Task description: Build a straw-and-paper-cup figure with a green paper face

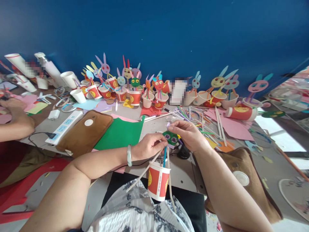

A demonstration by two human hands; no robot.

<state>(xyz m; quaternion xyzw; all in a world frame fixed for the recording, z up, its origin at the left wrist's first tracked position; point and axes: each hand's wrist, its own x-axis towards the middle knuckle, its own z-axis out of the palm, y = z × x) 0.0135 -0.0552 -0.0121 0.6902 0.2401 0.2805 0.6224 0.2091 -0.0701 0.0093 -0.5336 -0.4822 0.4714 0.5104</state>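
Note:
A small green paper face (172,138) with two pale purple eyes is in front of me above the table's near edge. The fingertips of my left hand (152,145) pinch its left edge. My right hand (187,131) is at its top, thumb and finger closed on a small pale purple paper piece (168,125). Below the face hangs or rests a red and white paper cup (158,182), over my lap. A blue stick (164,157) rises from the cup toward the face. Two long pale strips (171,180) extend down beside the cup.
Finished paper rabbit cups (135,96) line the blue wall. Brown cushions (84,132) lie left and right. Green paper (120,132), a power strip (66,127) and loose coloured sticks (190,116) cover the table. Another person's arm (16,119) is at far left.

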